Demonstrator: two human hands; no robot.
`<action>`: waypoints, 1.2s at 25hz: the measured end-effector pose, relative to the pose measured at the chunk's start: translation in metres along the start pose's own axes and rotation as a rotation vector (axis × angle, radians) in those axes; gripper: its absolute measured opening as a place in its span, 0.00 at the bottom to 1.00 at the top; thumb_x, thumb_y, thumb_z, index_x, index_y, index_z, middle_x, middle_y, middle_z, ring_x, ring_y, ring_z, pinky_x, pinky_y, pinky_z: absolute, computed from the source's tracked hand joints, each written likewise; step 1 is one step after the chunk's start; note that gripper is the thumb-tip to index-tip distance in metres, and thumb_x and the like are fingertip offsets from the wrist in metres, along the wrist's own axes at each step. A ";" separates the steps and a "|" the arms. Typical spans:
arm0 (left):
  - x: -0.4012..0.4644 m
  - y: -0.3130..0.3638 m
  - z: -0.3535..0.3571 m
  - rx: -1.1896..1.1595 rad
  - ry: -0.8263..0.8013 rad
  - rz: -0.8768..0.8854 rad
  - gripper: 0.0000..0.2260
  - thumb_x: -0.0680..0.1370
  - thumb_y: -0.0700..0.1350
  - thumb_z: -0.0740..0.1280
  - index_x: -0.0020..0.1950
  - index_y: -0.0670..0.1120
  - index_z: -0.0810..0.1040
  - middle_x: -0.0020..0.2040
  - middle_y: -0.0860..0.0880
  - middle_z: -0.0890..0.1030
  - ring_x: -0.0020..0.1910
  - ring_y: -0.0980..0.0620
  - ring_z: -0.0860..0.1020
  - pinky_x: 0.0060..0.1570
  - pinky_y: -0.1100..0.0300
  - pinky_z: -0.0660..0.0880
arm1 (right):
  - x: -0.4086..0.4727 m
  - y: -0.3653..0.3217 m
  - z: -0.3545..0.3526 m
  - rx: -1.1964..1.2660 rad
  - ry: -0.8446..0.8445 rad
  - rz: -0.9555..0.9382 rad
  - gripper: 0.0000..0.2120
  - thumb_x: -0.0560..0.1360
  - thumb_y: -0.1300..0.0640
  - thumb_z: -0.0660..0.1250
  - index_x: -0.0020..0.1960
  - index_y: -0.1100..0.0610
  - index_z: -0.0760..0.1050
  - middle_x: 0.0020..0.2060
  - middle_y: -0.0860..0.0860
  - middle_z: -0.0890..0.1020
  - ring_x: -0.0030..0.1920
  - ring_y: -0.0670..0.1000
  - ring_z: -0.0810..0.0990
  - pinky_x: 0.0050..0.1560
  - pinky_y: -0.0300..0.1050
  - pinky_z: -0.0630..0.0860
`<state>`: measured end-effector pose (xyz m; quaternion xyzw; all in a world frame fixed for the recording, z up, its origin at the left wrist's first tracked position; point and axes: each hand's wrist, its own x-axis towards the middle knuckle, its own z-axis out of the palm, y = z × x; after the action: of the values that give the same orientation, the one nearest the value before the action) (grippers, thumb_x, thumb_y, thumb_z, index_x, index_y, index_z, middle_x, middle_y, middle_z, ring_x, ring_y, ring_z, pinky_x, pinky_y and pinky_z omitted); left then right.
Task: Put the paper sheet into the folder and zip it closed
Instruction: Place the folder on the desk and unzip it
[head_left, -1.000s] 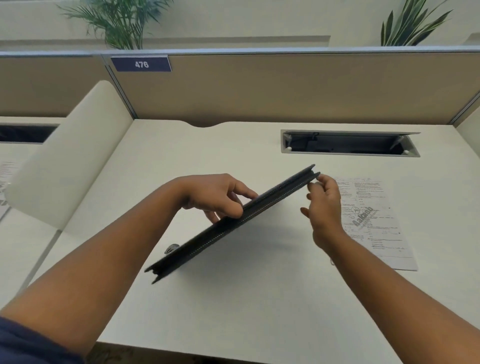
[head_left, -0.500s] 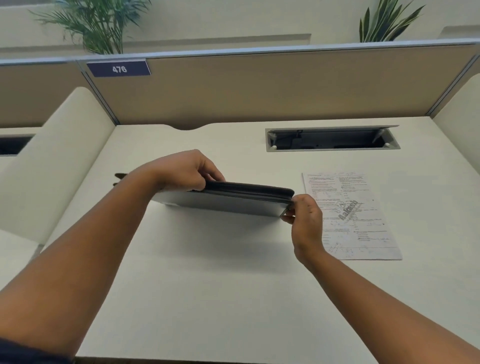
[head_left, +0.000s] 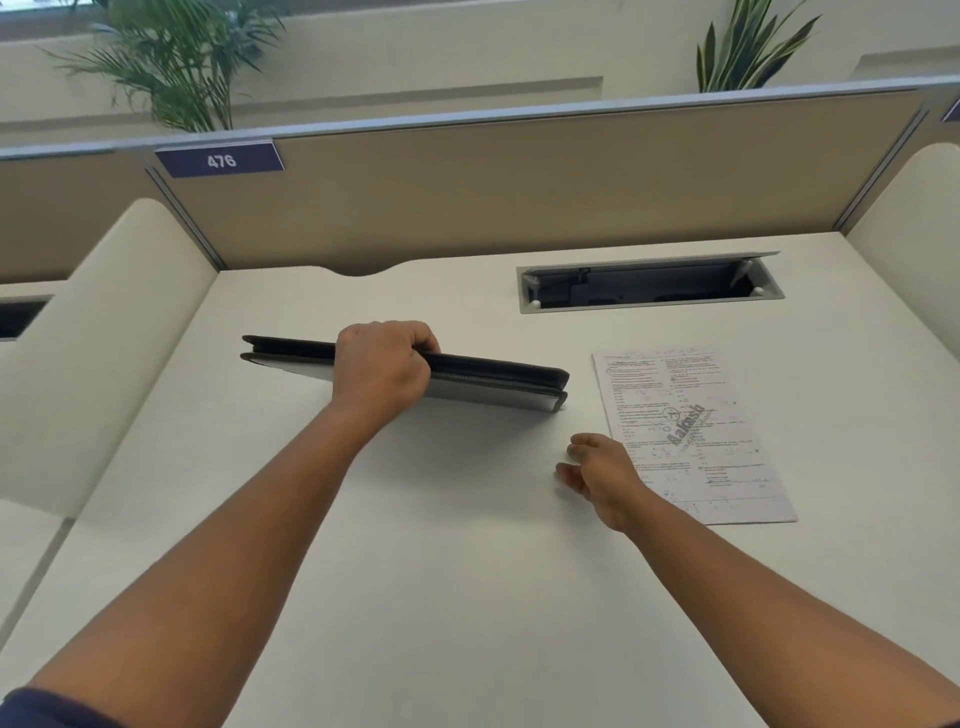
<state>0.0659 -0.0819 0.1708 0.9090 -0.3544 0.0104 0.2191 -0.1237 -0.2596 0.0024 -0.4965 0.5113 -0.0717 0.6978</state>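
Left hand (head_left: 383, 370) grips folder (head_left: 498, 382) edge; right hand (head_left: 602, 475) hovers, fingers loose.

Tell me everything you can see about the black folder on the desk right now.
The folder is a slim, dark case that looks like leather or fabric, with a zipper track along its edge. It is seen edge-on, lying nearly level, its two halves slightly parted with a pale inside showing between them. The left hand grips it from above near the middle. The right hand hangs apart from it, over the desk. The paper sheet lies flat to its right, not touching.
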 end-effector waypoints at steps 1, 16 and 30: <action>-0.002 -0.002 0.003 -0.018 0.042 0.022 0.19 0.69 0.33 0.59 0.43 0.50 0.86 0.37 0.50 0.85 0.42 0.45 0.79 0.59 0.49 0.72 | 0.003 0.000 -0.001 -0.030 0.010 -0.007 0.17 0.79 0.68 0.63 0.67 0.72 0.69 0.48 0.62 0.70 0.42 0.55 0.81 0.60 0.51 0.79; -0.007 -0.010 0.002 -0.131 0.153 0.063 0.19 0.65 0.35 0.54 0.36 0.46 0.85 0.31 0.52 0.83 0.37 0.47 0.77 0.56 0.45 0.73 | 0.035 -0.001 0.007 -0.366 0.057 -0.152 0.02 0.72 0.68 0.67 0.44 0.62 0.77 0.41 0.59 0.81 0.39 0.56 0.79 0.44 0.58 0.81; -0.009 -0.014 0.008 -0.076 0.127 0.049 0.19 0.67 0.35 0.55 0.38 0.51 0.84 0.33 0.55 0.82 0.38 0.50 0.76 0.57 0.52 0.66 | -0.036 -0.040 -0.010 -0.018 -0.176 -0.376 0.13 0.74 0.71 0.71 0.44 0.54 0.73 0.37 0.53 0.80 0.39 0.53 0.74 0.45 0.49 0.72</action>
<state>0.0671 -0.0699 0.1564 0.8886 -0.3619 0.0601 0.2752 -0.1321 -0.2635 0.0568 -0.5939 0.3475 -0.1524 0.7095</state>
